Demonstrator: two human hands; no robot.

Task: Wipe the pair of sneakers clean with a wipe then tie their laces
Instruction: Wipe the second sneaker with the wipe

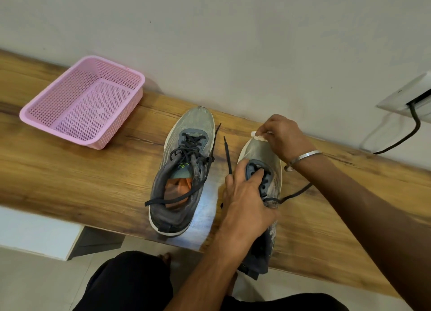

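Sneakers: two grey ones on the wooden bench (93,170), both unlaced. I am working the right sneaker (263,154); the left sneaker (184,170) is sitting just beside my holding hand, untouched, loose laces (186,152) trailing into its mouth.

My left hand (247,203) is gripping the right sneaker over its tongue, fingers curled round the upper, steadying it. My right hand (283,135) is pinching a white wipe (257,137) and pressing it at the toe, just ahead of that grip.

Reading: wiping step, first shoe, toe area. Next, I judge, the wipe needs drawing back along the side toward my holding hand, which must shift clear.

Pink basket (81,101) lying well off to the left. Dark cable (405,133) hanging on the wall beyond my wiping hand.
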